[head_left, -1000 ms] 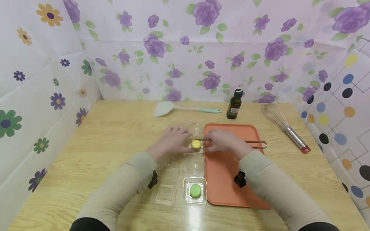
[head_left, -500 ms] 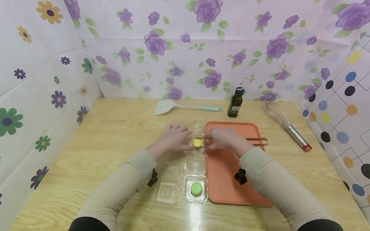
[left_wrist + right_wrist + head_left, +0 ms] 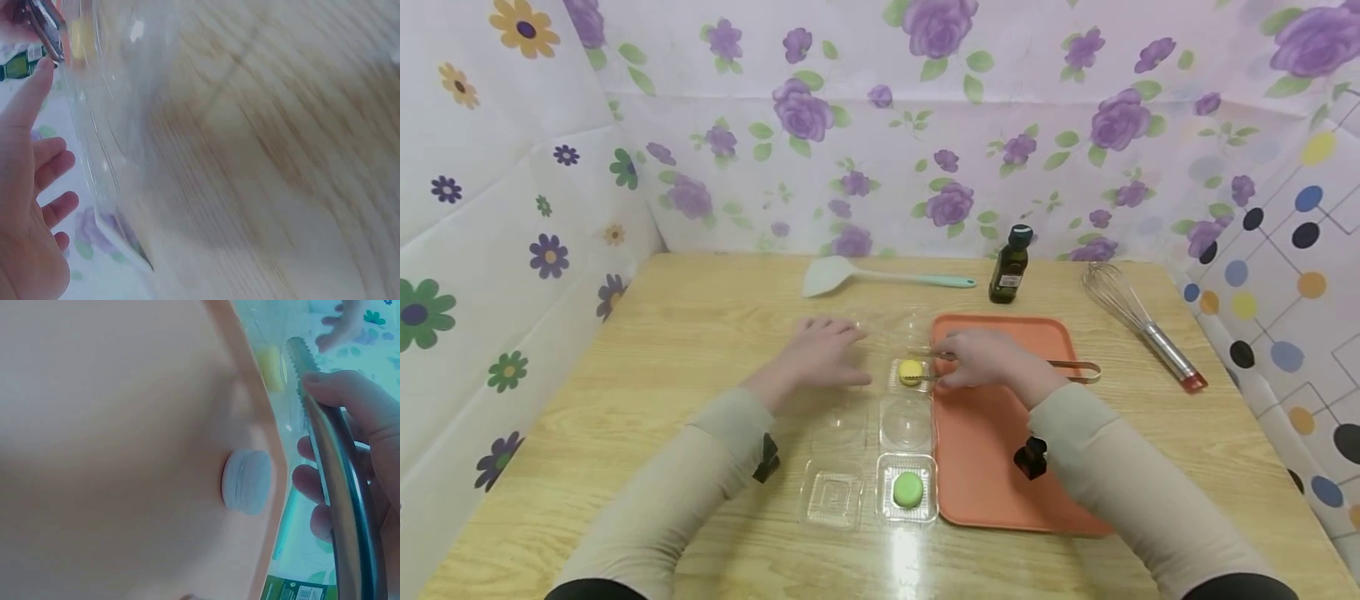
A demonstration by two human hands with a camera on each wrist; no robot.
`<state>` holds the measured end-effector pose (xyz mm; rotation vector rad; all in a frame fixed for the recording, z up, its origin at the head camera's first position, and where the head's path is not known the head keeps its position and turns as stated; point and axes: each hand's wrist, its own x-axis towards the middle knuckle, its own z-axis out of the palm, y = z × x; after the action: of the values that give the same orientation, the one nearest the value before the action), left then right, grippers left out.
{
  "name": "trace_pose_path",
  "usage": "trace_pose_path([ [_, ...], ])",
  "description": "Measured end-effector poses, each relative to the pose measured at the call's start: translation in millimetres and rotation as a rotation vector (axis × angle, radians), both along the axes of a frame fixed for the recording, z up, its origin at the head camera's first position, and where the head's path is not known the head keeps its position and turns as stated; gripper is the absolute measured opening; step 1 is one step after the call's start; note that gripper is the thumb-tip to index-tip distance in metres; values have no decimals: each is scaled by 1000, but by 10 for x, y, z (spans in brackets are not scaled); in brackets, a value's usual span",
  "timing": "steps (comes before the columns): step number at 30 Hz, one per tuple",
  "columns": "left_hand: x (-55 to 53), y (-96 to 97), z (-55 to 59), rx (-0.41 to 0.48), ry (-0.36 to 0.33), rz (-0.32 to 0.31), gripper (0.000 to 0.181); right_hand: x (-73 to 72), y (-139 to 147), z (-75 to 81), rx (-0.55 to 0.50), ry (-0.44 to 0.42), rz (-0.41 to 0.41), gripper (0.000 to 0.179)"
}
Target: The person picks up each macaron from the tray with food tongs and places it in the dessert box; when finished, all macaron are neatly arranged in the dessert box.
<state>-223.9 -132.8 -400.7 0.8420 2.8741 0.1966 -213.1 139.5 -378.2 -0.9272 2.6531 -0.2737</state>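
My right hand (image 3: 981, 358) holds metal tongs (image 3: 340, 481) with serrated tips, gripping them along their arms. The tips are spread apart; in the head view one overlaps the yellow macaron (image 3: 910, 367), which sits in a small clear plastic box. Left of that box my left hand (image 3: 827, 354) hovers with loosely extended fingers and nothing in them. A green macaron (image 3: 908, 490) lies in the nearer clear box (image 3: 883, 510). On the orange tray (image 3: 985, 467), the right wrist view shows a pale bluish macaron (image 3: 250, 481) near the rim, hidden by my right hand in the head view.
Clear lids and another clear box (image 3: 832, 498) lie left of the tray. Behind stand a spatula (image 3: 827, 277) with a mint handle and a dark green bottle (image 3: 1009, 267). A whisk (image 3: 1165, 350) lies at the right. Patterned cloth walls surround the wooden table (image 3: 700, 333).
My left hand has drawn back to the left, away from the yellow macaron's box. The tongs' tips have shifted slightly toward the far side; the yellow macaron stays in its box.
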Motion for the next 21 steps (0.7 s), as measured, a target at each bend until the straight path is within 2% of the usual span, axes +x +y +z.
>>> trace_pose_path([
  [4,11,-134,8,26,6,38,79,21,75,12,-52,43,26,47],
  [8,29,-237,-1,53,-5,69,80,43,174,6,-87,39,14,45],
  [13,43,-348,-50,56,-12,70,83,79,324,2,-122,-2,-45,44],
  [21,60,-458,-81,81,-33,65,84,117,601,-31,-101,43,-65,43],
])
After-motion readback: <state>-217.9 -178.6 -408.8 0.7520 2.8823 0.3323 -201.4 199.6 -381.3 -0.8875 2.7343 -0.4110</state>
